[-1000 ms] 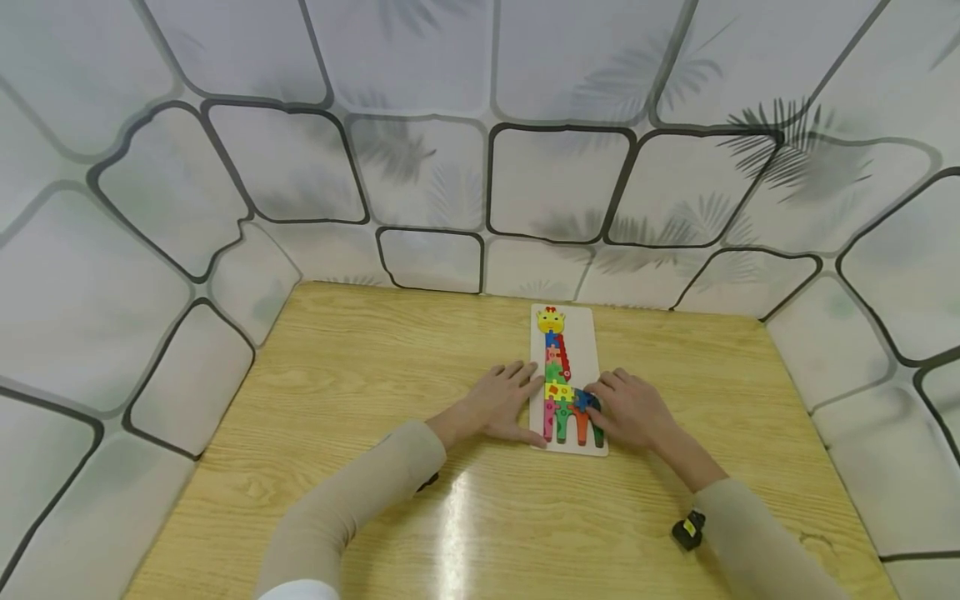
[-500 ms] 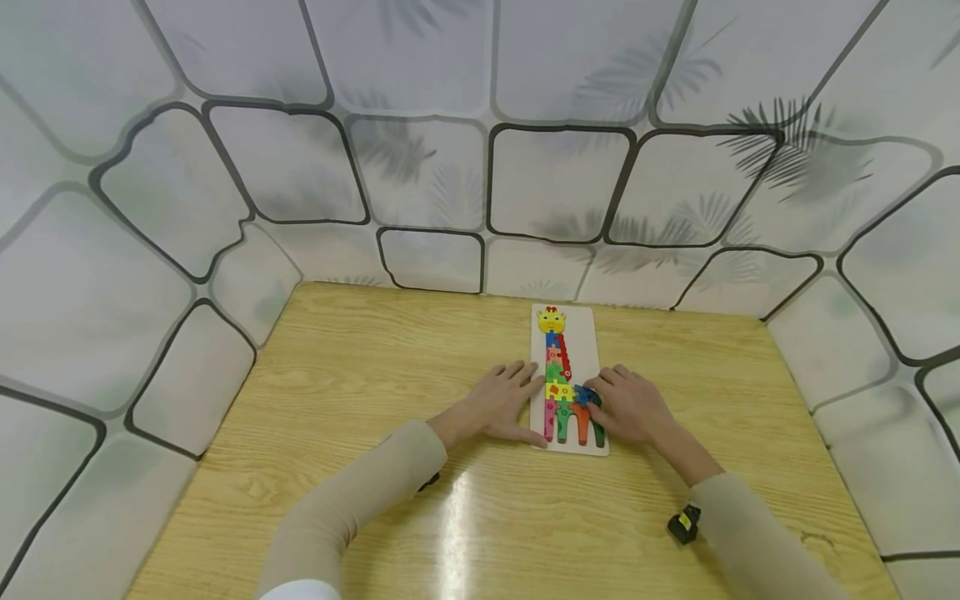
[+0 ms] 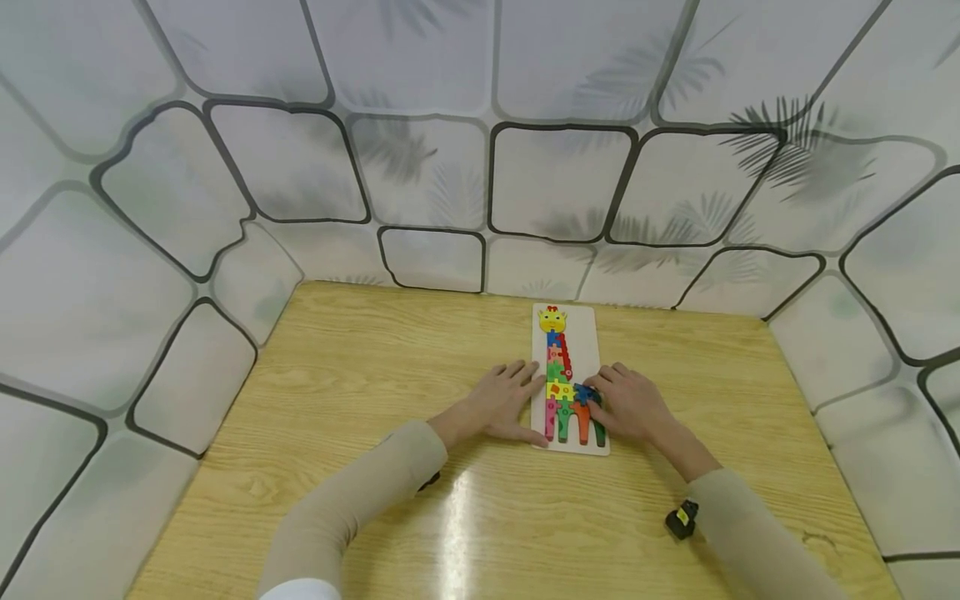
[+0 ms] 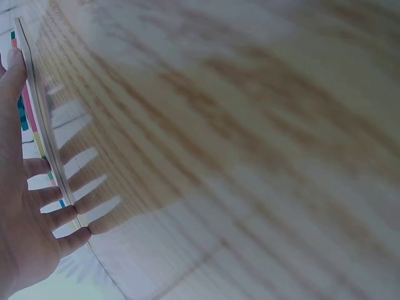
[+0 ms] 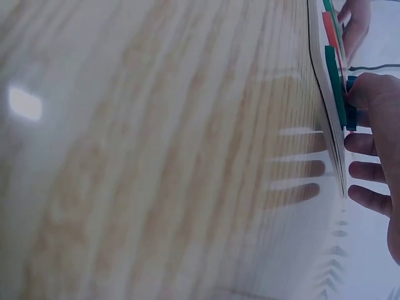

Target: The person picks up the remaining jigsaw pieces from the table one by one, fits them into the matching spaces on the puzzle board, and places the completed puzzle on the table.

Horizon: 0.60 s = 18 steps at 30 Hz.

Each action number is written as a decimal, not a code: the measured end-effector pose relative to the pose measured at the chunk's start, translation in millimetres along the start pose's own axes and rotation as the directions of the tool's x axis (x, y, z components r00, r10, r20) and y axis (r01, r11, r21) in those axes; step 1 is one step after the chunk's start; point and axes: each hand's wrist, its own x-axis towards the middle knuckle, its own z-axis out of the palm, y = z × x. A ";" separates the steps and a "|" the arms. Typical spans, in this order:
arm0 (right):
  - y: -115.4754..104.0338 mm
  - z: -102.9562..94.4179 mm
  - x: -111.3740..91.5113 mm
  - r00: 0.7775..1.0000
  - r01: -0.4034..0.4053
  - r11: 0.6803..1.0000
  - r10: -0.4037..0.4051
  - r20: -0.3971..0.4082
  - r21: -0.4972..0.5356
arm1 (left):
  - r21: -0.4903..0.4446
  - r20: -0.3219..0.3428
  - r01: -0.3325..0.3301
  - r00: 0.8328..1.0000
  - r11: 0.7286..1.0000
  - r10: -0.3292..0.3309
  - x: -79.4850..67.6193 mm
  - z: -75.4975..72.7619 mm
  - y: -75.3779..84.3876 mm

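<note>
A giraffe jigsaw puzzle of coloured pieces lies on a pale board (image 3: pixel 583 333). Its yellow head piece (image 3: pixel 552 320) is at the far end, with pink, green, orange and dark green leg pieces at the near end. My left hand (image 3: pixel 501 404) rests along the board's left edge, fingers spread and the thumb at the near left corner. At the giraffe's rear, my right hand (image 3: pixel 632 406) pinches a blue puzzle piece (image 3: pixel 583 394) with thumb and forefinger. In the right wrist view this blue piece (image 5: pixel 351 117) stands higher than the dark green piece (image 5: pixel 335 87).
The board lies on a wood-grain table (image 3: pixel 405 350) that shines near the front. A pale patterned wall (image 3: pixel 442 175) encloses the table's back and sides. A small black device (image 3: pixel 681 520) hangs at the right sleeve.
The right wrist and sleeve have shifted very slightly left. The blue piece sits a little differently under the right fingers. The left hand has stayed in place.
</note>
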 end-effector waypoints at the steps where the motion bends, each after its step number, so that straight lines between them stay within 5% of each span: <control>1: 0.0 -0.2 0.1 1.000 0.001 1.000 -0.001 0.003 0.001 | -0.001 0.000 0.001 1.000 1.000 -0.001 0.2 0.2 0.0; 18: -0.3 -3.9 3.6 0.999 -0.008 0.999 0.006 0.051 0.033 | 0.029 -0.008 -0.008 1.000 1.000 0.008 2.1 2.0 -0.8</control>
